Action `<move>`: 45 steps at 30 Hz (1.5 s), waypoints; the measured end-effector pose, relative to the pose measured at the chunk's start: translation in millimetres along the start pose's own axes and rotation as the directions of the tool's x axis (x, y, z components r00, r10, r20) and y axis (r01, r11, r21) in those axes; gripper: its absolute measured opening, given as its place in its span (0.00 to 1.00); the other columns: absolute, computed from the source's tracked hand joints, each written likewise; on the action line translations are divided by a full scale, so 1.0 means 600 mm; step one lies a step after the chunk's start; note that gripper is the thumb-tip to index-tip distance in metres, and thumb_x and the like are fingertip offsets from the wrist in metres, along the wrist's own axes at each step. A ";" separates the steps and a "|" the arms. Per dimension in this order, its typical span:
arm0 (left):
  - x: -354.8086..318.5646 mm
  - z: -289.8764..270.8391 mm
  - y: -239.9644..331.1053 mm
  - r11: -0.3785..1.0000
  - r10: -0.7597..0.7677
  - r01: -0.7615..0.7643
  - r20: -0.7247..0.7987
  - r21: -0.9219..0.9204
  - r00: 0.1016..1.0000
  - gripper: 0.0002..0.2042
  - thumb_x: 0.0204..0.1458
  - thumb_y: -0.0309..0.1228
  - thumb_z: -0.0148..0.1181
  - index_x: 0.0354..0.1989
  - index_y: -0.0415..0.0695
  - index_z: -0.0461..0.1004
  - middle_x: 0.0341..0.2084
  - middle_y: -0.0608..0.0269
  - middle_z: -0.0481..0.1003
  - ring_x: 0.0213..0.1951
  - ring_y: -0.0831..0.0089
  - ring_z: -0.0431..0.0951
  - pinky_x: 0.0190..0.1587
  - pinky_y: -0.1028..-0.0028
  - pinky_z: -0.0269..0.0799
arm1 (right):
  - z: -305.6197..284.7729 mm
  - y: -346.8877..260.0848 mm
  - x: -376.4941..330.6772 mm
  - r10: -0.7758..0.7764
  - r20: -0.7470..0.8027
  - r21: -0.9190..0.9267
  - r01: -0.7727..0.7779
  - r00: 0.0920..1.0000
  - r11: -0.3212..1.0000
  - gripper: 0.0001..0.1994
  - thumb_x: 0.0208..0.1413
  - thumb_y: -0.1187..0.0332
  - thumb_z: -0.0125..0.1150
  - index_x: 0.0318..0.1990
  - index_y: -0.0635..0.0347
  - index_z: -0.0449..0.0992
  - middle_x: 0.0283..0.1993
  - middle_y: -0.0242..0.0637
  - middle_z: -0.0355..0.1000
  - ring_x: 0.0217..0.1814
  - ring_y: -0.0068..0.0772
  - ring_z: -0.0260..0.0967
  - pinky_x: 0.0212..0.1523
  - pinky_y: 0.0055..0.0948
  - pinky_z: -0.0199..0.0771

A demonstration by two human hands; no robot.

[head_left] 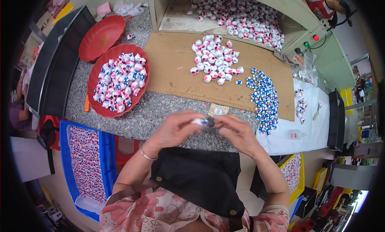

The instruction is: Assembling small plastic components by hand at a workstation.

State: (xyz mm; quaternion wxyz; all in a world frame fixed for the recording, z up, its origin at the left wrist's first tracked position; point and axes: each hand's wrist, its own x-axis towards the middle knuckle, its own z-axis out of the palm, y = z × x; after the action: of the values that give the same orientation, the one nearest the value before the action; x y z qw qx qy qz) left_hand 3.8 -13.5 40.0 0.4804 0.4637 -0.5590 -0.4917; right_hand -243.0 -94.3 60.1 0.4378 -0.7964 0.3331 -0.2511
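Observation:
My left hand (174, 127) is closed around a small white toy figure (198, 121) with a blue part on its right side. Thumb and fingertips of my right hand (236, 129) are drawn together just right of the figure; whatever they may hold is too small to make out. Right beyond my fingers lies a small square pad (218, 110) with a round whitish middle. Farther off, a pile of white and pink figure pieces (216, 57) rests on a cardboard sheet (168, 67). Tiny blue and white pieces (265, 99) spread along the sheet's right side.
A red scalloped bowl (91, 91) of figures stands at left, another red bowl (88, 47) behind it. An open cabinet (176, 19) holds many more pieces. On a white cloth (276, 139) stands a small bottle (296, 134). Blue (106, 151) and yellow (300, 180) crates flank me below.

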 end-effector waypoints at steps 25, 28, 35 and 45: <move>0.162 -0.053 -0.053 0.915 0.172 -0.056 -0.260 0.400 0.950 0.09 0.54 0.25 0.60 0.43 0.37 0.73 0.33 0.55 0.74 0.38 0.63 0.78 0.38 0.65 0.74 | -0.096 0.125 0.054 -0.193 0.057 -0.711 0.175 0.980 0.681 0.10 0.47 0.84 0.57 0.38 0.68 0.75 0.41 0.48 0.67 0.41 0.48 0.72 0.39 0.41 0.74; 0.074 -0.051 -0.031 0.963 -0.004 -0.024 -0.106 -0.267 0.994 0.10 0.61 0.24 0.58 0.50 0.38 0.75 0.42 0.66 0.75 0.42 0.81 0.76 0.47 0.78 0.74 | -0.107 0.112 0.061 -0.100 0.061 -0.553 0.117 0.993 0.825 0.13 0.47 0.83 0.63 0.42 0.64 0.79 0.43 0.47 0.72 0.44 0.50 0.74 0.42 0.38 0.75; -0.047 0.005 -0.035 0.814 -0.202 0.168 0.001 -0.556 0.979 0.14 0.62 0.22 0.55 0.55 0.36 0.74 0.51 0.60 0.72 0.47 0.73 0.79 0.53 0.73 0.76 | -0.112 0.103 0.080 -0.106 0.100 -0.716 0.146 0.989 0.683 0.07 0.52 0.75 0.63 0.38 0.66 0.78 0.35 0.50 0.74 0.34 0.53 0.75 0.34 0.45 0.76; -0.041 0.008 -0.048 0.754 -0.171 0.091 -0.061 -0.651 0.983 0.17 0.59 0.19 0.58 0.57 0.37 0.71 0.51 0.58 0.75 0.51 0.75 0.77 0.55 0.75 0.74 | -0.061 0.033 0.050 -0.109 0.067 -0.583 0.128 0.992 0.803 0.05 0.52 0.75 0.65 0.37 0.62 0.79 0.34 0.46 0.76 0.35 0.50 0.76 0.34 0.43 0.75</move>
State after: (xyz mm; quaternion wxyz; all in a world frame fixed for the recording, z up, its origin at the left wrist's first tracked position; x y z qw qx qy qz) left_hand 3.1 9.0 9.0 0.6065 0.3361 -0.2930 -0.6583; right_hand -254.9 -144.4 64.2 0.1597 -0.9154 0.3373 -0.1511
